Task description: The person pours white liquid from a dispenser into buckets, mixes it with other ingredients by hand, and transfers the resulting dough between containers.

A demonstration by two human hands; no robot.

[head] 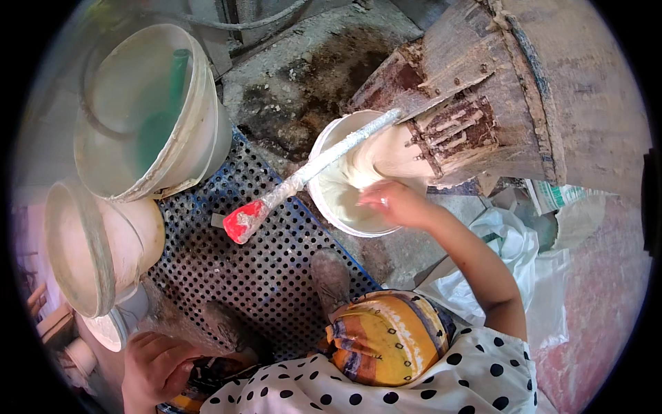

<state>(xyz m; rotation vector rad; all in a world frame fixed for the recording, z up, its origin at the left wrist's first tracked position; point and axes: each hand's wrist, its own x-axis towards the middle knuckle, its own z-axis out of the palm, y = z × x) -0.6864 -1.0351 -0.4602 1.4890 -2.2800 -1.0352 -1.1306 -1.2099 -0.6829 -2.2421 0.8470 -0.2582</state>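
Observation:
My right hand, blurred, is over the near right side of a white plastic bucket. Its fingertips are close to the cream-coloured slurry inside; I cannot tell whether they touch it. Slurry runs into the bucket from a crusted, slotted outlet on a large drum. Slanting over the bucket's mouth is a caked rod with a red end. My left hand is beside my left knee, fingers curled, its palm side hidden.
A large bucket at upper left holds cloudy liquid and a green long-handled dipper. Another bucket stands below it. My feet are on a perforated mat. White plastic sheeting lies to the right.

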